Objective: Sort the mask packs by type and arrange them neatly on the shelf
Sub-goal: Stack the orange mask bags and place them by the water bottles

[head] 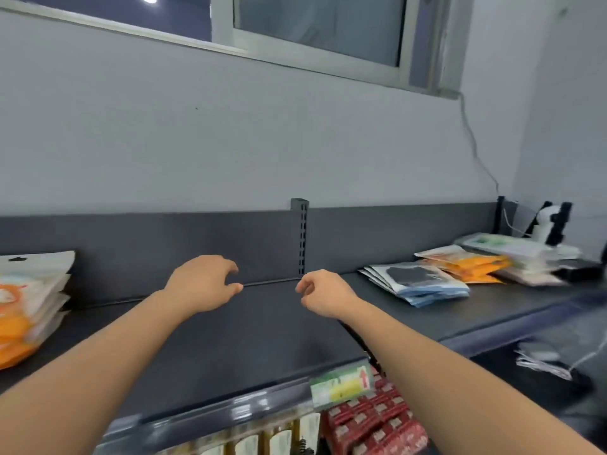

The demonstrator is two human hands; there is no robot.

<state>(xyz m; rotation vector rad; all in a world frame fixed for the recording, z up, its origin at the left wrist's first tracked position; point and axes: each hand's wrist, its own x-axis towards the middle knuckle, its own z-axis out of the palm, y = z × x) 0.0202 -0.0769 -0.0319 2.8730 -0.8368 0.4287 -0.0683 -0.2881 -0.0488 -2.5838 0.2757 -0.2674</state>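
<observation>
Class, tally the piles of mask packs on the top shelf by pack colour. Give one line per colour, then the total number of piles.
Orange packs: 2, the left orange pile and the right orange pile
Blue packs showing a black mask: 1, the blue pile
Green-and-white packs: 1, the green pile
Total: 4 piles

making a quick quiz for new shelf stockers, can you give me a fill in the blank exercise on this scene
1. The left hand and the right hand both hold ____.
2. The stack of orange and white packs sits at the ____ end of the shelf.
3. The packs showing a black mask have ____ lower edges.
4. The red boxes sit on the level ____ that shelf.

Missing words: nothing; left; blue; below
</observation>
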